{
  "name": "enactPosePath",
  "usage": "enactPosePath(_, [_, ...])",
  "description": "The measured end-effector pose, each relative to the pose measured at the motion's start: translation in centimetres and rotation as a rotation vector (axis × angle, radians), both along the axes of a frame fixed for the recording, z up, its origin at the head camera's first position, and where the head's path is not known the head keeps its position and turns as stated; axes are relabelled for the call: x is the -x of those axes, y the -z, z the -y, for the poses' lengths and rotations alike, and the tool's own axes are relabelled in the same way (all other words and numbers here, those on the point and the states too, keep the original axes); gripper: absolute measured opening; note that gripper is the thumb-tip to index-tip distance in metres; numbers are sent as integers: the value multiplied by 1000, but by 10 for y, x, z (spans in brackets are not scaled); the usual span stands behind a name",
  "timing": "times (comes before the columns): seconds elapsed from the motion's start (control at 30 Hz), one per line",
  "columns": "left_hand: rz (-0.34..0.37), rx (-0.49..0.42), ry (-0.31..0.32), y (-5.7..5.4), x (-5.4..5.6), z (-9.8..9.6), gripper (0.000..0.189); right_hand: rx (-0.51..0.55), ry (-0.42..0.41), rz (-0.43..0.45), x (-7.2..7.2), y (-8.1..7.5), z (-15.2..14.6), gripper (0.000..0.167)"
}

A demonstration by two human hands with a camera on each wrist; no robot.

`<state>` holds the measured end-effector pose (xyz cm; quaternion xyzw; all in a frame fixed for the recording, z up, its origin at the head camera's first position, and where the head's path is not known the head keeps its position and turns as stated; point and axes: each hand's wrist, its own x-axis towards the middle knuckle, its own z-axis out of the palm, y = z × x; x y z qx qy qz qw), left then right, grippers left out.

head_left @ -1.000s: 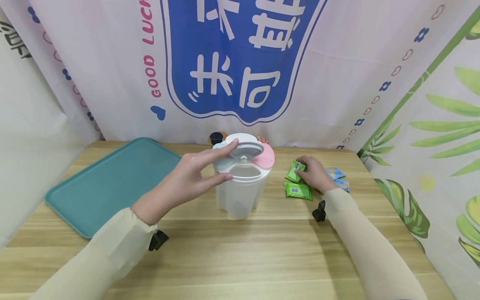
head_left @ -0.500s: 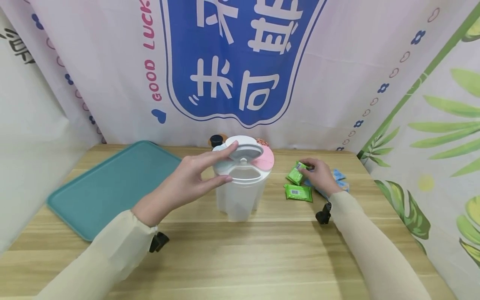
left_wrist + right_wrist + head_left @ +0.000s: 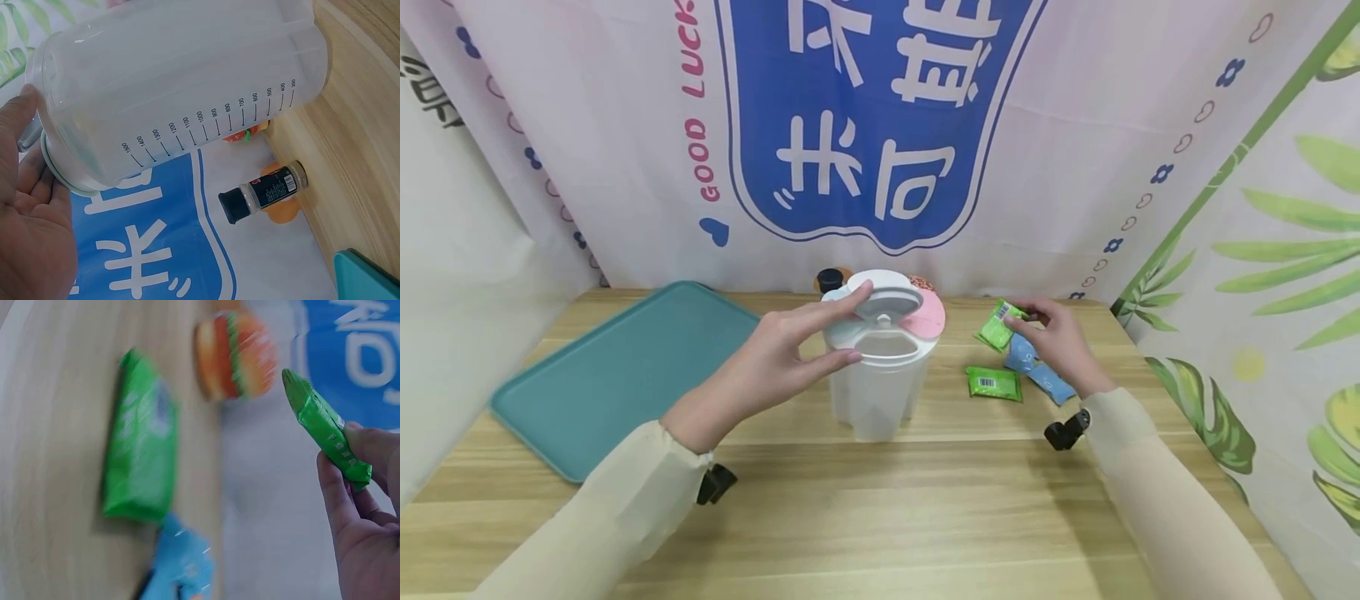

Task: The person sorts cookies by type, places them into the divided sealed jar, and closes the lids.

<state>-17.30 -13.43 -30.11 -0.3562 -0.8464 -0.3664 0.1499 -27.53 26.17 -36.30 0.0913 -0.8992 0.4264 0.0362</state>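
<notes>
My left hand (image 3: 767, 358) is at the top of a clear, ribbed storage container (image 3: 880, 400), its index finger and thumb fairly straight and spread. The index finger touches a raised flap (image 3: 891, 304) in the lid; the thumb rests by the front rim of the opening. In the left wrist view, measuring marks run down the container (image 3: 200, 94). My right hand (image 3: 1060, 346) pinches a small green snack packet (image 3: 1000, 325) above the table, seen edge-on as the green packet (image 3: 331, 434) in the right wrist view. A second green packet (image 3: 994, 383) lies nearby.
Blue packets (image 3: 1051, 383) lie on the wooden table (image 3: 880, 517) below my right hand. A teal tray (image 3: 625, 375) is at the left. Behind the container stand a black-capped spice jar (image 3: 269, 190) and a toy burger (image 3: 234, 356), close to the printed cloth backdrop.
My right hand has picked up the upper green packet and drawn slightly back and right, uncovering more of the blue packets. The left hand and raised flap have stayed in place.
</notes>
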Motion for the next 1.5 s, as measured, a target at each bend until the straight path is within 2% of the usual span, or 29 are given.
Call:
enactPosePath(0.37, [11,-2,0,1,0,1,74,243,-122,-269,-34,-54,29,31])
enactPosePath(0.5, [22,-2,-3,0,0,1,75,357,-166,-330,-49,-76,45,30])
enactPosePath(0.63, [29,1,-8,0,0,2,75,466,-251,-368,-65,-93,63,29])
enactPosePath(0.73, [23,7,-12,1,1,2,74,487,-320,-411,-75,-100,77,30])
enactPosePath(0.93, [39,7,-6,1,2,2,75,455,-451,-481,-84,-101,100,35])
enactPosePath(1.1, [57,8,-3,1,2,2,76,377,-504,-560,-83,-95,115,36])
enactPosePath(1.27, [48,12,2,1,2,2,76,302,-522,-601,-83,-88,126,35])
enactPosePath(1.37, [44,13,4,1,2,2,77,242,-510,-623,-84,-84,130,33])
enactPosePath(1.5, [38,7,11,1,2,3,76,213,-494,-653,-86,-81,135,31])
